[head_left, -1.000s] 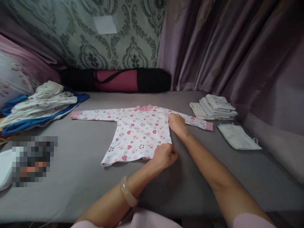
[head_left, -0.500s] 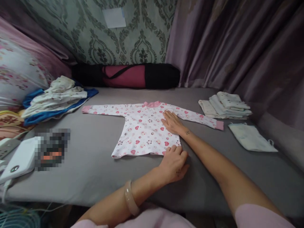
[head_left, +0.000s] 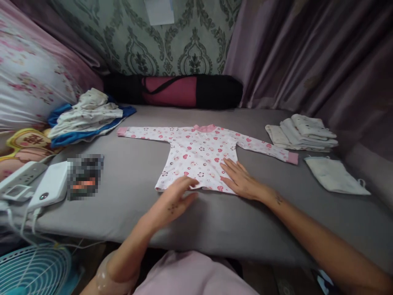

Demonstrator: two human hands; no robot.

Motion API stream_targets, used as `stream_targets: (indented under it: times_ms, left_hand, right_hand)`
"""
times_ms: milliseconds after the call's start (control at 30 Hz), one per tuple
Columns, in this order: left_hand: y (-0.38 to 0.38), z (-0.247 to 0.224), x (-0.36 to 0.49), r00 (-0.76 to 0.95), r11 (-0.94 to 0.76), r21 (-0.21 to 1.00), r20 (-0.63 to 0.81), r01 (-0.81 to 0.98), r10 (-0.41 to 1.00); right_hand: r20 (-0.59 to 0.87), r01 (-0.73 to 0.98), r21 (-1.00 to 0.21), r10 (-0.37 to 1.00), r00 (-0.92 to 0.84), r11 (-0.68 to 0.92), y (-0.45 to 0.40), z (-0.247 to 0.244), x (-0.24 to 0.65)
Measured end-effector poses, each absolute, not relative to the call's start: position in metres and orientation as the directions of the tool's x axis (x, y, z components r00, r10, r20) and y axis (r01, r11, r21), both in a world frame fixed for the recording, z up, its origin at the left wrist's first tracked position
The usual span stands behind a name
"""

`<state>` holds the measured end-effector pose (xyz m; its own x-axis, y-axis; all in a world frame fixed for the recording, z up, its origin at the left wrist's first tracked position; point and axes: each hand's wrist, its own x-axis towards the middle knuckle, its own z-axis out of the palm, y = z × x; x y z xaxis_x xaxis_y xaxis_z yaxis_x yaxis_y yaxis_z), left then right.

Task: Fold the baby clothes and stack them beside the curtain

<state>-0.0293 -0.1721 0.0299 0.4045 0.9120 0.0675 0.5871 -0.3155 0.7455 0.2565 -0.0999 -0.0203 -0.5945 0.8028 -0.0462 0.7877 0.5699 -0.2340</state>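
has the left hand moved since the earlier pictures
Yes, the left hand has moved toward the view's left, judged against the black-and-red bag.

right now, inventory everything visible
shirt: 1, pink-white, centre
pile: 1, white-blue, left
stack: 1, whitish, right
cloth: 1, cream, right
bag: 1, black-red, back
paper: 1, white, back
wallpaper: 1, green, back
curtains: uncounted, purple, sides
floral fabric: 1, white, left
cushion: 1, yellow, left
power strip: 1, white, left
powerbank: 1, white, left
cables: several, white, left
pixelation: 1, dark, left
fan: 1, blue, left
sheet: 1, grey, underneath
bangle: 1, pale, bottom
left hand: 1, by shirt
right hand: 1, on shirt
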Motion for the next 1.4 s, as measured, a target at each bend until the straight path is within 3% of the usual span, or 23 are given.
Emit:
stream_targets:
  times_ms: [100,167,367,467,567,700,900,1033,1200,1400]
  left_hand:
    - [-0.176,0.017,-0.073,0.033,-0.102,0.674,0.115,0.732,0.993]
    - [-0.178,0.008,-0.094,-0.128,0.057,0.629,0.067,0.775,0.99]
    - [-0.17,0.001,-0.102,-0.273,0.253,0.591,-0.057,0.766,0.96]
    - [-0.158,0.008,-0.087,-0.265,0.247,0.701,-0.086,0.669,0.96]
    - [-0.146,0.015,-0.073,-0.264,0.156,0.863,-0.028,0.481,0.964]
    - [-0.133,0.019,-0.065,-0.199,0.042,0.93,0.033,0.364,0.979]
    - [-0.127,0.037,-0.085,-0.045,-0.072,0.828,0.117,0.556,0.992]
    - [-0.139,0.044,-0.111,0.044,-0.117,0.675,0.124,0.728,0.991]
    - [-0.154,0.013,-0.137,0.107,-0.125,0.48,0.065,0.868,0.992]
    - [-0.159,0.0,-0.138,0.216,-0.245,0.477,0.116,0.844,0.969]
  right_hand:
    - [-0.049,0.781,-0.25,0.798,-0.6,0.572,-0.113,-0.017,0.264]
    - [-0.041,0.779,-0.246,0.797,-0.602,0.576,-0.12,-0.017,0.267]
    - [-0.046,0.777,-0.211,0.788,-0.614,0.593,-0.126,-0.021,0.27]
    - [-0.042,0.78,-0.202,0.791,-0.611,0.592,-0.125,-0.023,0.269]
    - [-0.02,0.779,-0.199,0.792,-0.61,0.595,-0.126,-0.023,0.269]
    - [-0.015,0.781,-0.205,0.796,-0.605,0.59,-0.127,-0.023,0.268]
    - [-0.034,0.786,-0.21,0.799,-0.6,0.581,-0.128,-0.021,0.267]
    - [-0.027,0.783,-0.215,0.798,-0.603,0.584,-0.128,-0.021,0.268]
    - [-0.051,0.781,-0.227,0.794,-0.606,0.581,-0.126,-0.021,0.268]
    - [-0.069,0.785,-0.237,0.796,-0.602,0.573,-0.124,-0.019,0.27]
